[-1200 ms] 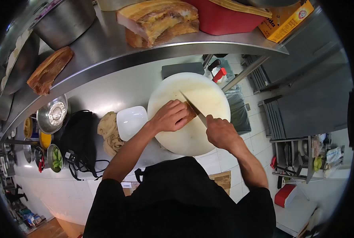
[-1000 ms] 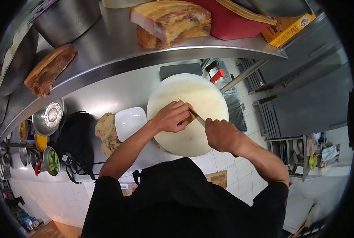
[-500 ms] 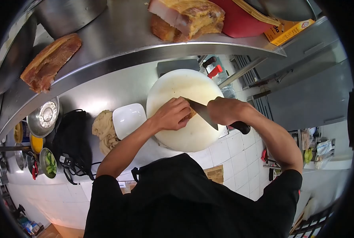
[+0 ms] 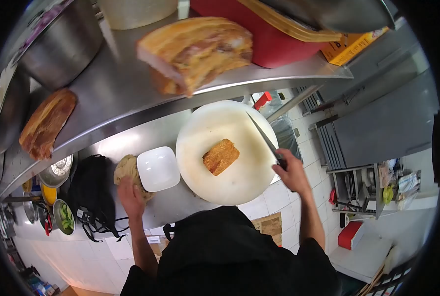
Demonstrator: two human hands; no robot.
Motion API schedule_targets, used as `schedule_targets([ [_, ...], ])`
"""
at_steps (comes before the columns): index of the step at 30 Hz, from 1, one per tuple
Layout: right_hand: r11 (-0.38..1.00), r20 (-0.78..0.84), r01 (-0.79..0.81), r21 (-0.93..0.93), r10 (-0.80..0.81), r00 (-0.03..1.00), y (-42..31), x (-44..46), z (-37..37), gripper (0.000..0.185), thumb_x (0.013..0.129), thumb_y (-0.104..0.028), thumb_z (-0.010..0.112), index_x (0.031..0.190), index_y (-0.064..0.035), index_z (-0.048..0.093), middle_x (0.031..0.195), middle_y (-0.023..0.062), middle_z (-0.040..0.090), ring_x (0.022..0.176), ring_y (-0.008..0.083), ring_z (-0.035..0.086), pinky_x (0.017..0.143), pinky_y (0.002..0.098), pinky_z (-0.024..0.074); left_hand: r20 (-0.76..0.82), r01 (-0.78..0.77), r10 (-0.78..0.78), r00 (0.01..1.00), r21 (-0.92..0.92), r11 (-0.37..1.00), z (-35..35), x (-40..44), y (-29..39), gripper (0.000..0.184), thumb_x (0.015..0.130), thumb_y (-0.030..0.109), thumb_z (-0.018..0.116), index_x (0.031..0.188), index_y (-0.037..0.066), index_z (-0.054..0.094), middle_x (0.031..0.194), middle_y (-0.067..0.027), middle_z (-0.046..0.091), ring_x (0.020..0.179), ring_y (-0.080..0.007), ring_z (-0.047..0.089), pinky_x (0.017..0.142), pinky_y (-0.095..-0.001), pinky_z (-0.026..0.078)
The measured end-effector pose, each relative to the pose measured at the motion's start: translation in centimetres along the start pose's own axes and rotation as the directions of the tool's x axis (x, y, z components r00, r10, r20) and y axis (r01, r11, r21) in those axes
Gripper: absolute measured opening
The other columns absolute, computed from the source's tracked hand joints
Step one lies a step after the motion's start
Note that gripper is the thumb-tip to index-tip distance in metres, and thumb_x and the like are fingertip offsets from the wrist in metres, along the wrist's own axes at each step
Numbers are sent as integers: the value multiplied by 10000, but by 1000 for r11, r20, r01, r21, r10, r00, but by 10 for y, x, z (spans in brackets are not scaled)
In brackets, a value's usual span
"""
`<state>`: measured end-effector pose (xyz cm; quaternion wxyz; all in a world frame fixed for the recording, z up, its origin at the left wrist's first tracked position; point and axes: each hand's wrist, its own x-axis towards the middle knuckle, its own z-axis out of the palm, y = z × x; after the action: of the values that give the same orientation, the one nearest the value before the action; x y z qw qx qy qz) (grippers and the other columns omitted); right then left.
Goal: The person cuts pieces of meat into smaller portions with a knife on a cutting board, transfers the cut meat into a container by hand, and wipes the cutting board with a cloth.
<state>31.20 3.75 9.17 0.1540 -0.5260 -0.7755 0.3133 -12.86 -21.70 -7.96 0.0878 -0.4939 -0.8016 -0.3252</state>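
A browned slab of crispy pork belly lies on the round white chopping block, with neither hand touching it. My right hand is closed round the handle of a kitchen knife at the block's right side. The knife's blade points forward and left over the block, its edge apart from the meat. On the left, my left hand rests over a crumpled beige cloth, fingers stretched forward. Part of the cloth is hidden under this hand. A square white bowl stands between the cloth and the block.
A steel shelf crosses above the counter, holding a large roast pork piece, a smaller one and a red tub. A black bag and a bowl of green vegetables sit at left.
My left hand has let go of the meat and moved left to the cloth. My right hand has drawn the knife off the meat toward the block's right edge. The view has shifted.
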Motion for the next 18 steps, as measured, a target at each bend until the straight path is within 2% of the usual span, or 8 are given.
schedule_targets([
  [1, 991, -109, 116, -62, -122, 987, 23, 2, 24, 464, 826, -119, 757, 1255, -62, 590, 902, 155, 655, 794, 321, 663, 741, 439, 536, 88, -3, -2, 996, 56, 998, 11, -12, 3, 333, 915, 69, 583, 1235, -6, 639, 1311, -234, 577, 1221, -420, 515, 1043, -517, 393],
  [2, 977, -129, 120, -176, -143, 981, 31, 4, 42, 444, 828, -108, 754, 1244, -70, 603, 948, 164, 657, 823, 329, 668, 751, 442, 539, 171, -14, -6, 985, 115, 993, 18, -19, 3, 354, 929, 77, 566, 1268, -4, 627, 1329, -241, 582, 1254, -428, 517, 1068, -526, 387],
  [4, 930, -121, 117, -348, -169, 978, 33, 7, 67, 425, 803, -112, 766, 1205, -91, 632, 1013, 159, 654, 912, 362, 656, 775, 474, 538, 160, -14, -2, 987, 99, 995, 22, -23, -3, 376, 938, 80, 555, 1303, 10, 614, 1346, -235, 573, 1275, -420, 506, 1081, -525, 377],
  [7, 853, -128, 279, -441, -367, 921, 36, 6, 78, 456, 801, -147, 772, 1228, -122, 614, 1027, 99, 631, 919, 314, 621, 753, 419, 528, 160, -9, -11, 987, 121, 993, 25, -25, -1, 419, 970, 109, 508, 1378, 48, 581, 1408, -217, 544, 1298, -420, 492, 1092, -524, 367],
  [10, 869, -49, 265, -419, -313, 949, 30, 1, 71, 502, 793, -158, 775, 1267, -137, 611, 1113, 97, 626, 988, 309, 595, 810, 430, 514, 109, -102, 77, 991, 251, 963, 26, -23, 3, 407, 971, 159, 514, 1351, 49, 604, 1415, -214, 540, 1306, -425, 489, 1099, -528, 355],
  [12, 887, -31, 258, -383, -291, 956, 29, -5, 64, 532, 791, -165, 778, 1293, -134, 604, 1171, 113, 615, 1033, 321, 581, 846, 442, 504, 112, -70, 32, 993, 360, 930, 28, -24, 4, 417, 968, 168, 508, 1356, 47, 601, 1446, -218, 520, 1323, -438, 475, 1105, -534, 351],
  [14, 900, -3, 262, -349, -280, 960, 36, -11, 59, 563, 789, -172, 780, 1319, -130, 596, 1229, 128, 603, 1078, 332, 568, 881, 454, 493, 67, -53, 32, 997, 340, 939, 34, -24, 1, 420, 959, 166, 521, 1354, 50, 602, 1447, -211, 526, 1316, -440, 483, 1096, -526, 369],
  [18, 947, -96, 256, -196, -278, 956, 58, -26, 63, 622, 788, -199, 786, 1361, -86, 571, 1326, 158, 567, 1188, 365, 516, 977, 463, 441, 14, -18, 15, 1000, 290, 957, 41, -25, -11, 419, 919, 132, 577, 1329, 61, 618, 1404, -190, 572, 1235, -432, 543, 1033, -502, 440],
])
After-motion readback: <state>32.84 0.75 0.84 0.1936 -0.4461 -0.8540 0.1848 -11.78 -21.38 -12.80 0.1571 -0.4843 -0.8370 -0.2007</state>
